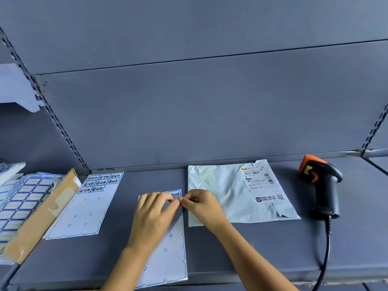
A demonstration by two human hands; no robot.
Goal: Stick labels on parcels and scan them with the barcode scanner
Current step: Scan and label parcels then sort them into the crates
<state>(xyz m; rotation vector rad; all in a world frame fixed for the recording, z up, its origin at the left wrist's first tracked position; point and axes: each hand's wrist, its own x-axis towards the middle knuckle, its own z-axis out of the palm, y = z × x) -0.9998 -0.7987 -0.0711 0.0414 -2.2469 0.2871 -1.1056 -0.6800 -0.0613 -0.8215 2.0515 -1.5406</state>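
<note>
Both the left hand (155, 215) and right hand (201, 206) pinch a blue-bordered label (175, 194) on its nearly bare backing sheet (168, 250).

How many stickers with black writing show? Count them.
9. Eight on the left sheet: three, three, two; one sticker atop the middle sheet, by the right hand. The left hand may hide more.
</note>
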